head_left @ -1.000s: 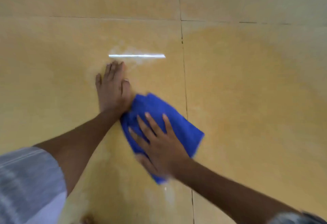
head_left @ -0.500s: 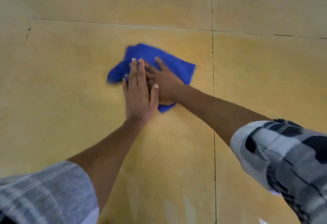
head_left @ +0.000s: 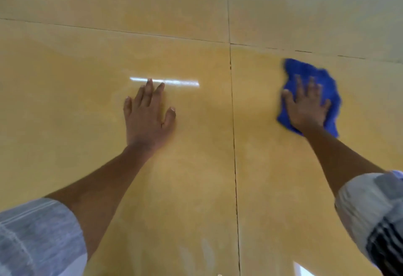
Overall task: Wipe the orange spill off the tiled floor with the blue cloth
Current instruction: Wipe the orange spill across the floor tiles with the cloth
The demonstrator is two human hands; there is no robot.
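The blue cloth [head_left: 325, 79] lies bunched on the tiled floor [head_left: 65, 105] at the right, on the tile right of the vertical grout line. My right hand [head_left: 307, 105] presses flat on the cloth with fingers spread, covering its middle. My left hand [head_left: 148, 112] rests palm down on the bare tile left of the grout line, fingers apart, holding nothing. A thin orange film [head_left: 196, 166] tints most of the near tiles, fading to paler tile at the far edge.
A vertical grout line [head_left: 233, 145] runs between my hands and a horizontal one [head_left: 109, 30] crosses beyond them. A bright strip of reflected light [head_left: 181, 82] lies by my left fingertips. Pale streaks [head_left: 205, 251] mark the floor near me.
My right hand has swept the cloth from beside my left hand far to the right, across the grout line. My left hand stays planted on the tile.
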